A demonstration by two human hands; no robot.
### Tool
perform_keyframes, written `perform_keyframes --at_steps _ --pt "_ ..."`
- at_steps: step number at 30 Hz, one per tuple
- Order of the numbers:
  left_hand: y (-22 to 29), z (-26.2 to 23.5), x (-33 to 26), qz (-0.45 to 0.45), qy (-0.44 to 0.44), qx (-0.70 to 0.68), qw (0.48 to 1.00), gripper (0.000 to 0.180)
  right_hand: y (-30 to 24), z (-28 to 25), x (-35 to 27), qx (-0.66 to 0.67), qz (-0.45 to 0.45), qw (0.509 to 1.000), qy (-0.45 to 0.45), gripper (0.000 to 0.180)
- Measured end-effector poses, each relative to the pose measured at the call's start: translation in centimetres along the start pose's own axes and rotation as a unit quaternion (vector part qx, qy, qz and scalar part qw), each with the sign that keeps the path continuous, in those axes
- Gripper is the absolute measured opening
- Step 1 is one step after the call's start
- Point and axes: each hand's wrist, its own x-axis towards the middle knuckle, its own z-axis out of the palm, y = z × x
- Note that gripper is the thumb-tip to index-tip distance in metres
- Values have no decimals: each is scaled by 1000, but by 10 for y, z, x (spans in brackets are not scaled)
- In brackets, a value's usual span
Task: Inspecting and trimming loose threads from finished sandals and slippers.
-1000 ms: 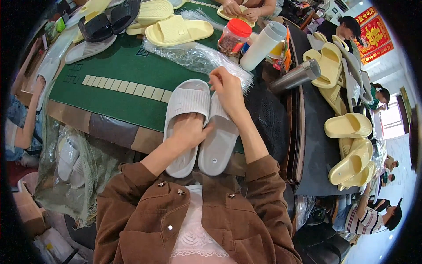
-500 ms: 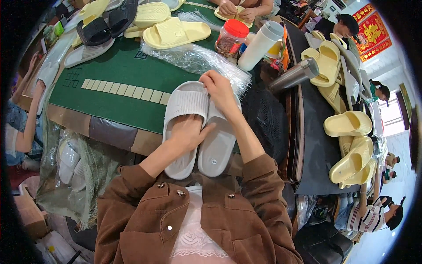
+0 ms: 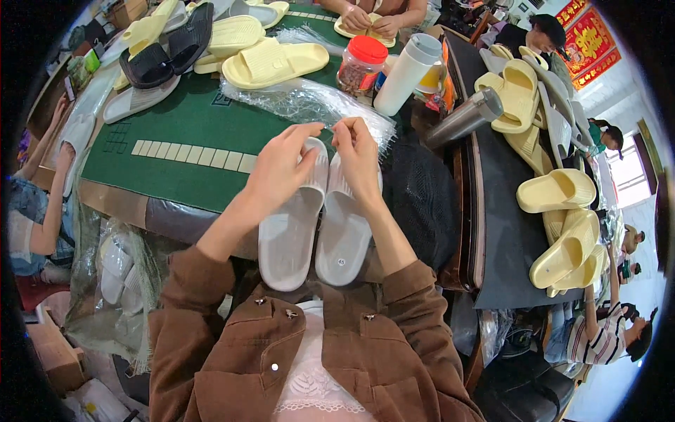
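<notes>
A pair of grey slide slippers sits side by side in front of me, toes pointing away: the left slipper [image 3: 285, 243] and the right slipper [image 3: 343, 243]. Above the left one's strap is my left hand [image 3: 283, 165], its fingertips pinched together near the toe. My right hand [image 3: 357, 160] is over the right slipper's strap, thumb and fingers also closed together. The two sets of fingertips almost meet beyond the toes. Whatever lies between them is too small to make out. Both hands partly hide the straps.
Clear plastic bags [image 3: 309, 102] lie beyond my hands on the green mat [image 3: 183, 186]. Farther back stand a red-lidded jar [image 3: 361, 67], a white bottle [image 3: 408, 74] and yellow slippers [image 3: 274, 63]. A steel flask [image 3: 464, 116] is at right. Co-workers sit around.
My left hand has come out of the left slipper and moved up beside my right hand. The right hand has shifted slightly right, off the slipper's toe.
</notes>
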Motion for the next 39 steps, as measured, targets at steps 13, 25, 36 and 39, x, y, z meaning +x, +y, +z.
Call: perform_keyframes --at_steps 13,25,36,39 --pt "-44 39 28 -96 -39 -176 979 13 9 6 -4 -17 2 998 55 15" --pt "-47 45 24 -56 85 -182 978 11 16 8 -6 90 -4 994 57 8" --pt "-40 43 21 -57 39 -148 987 12 24 9 -7 76 0 994 78 10" --pt "-41 44 21 -60 60 -137 987 12 18 10 -6 24 -16 998 61 12"
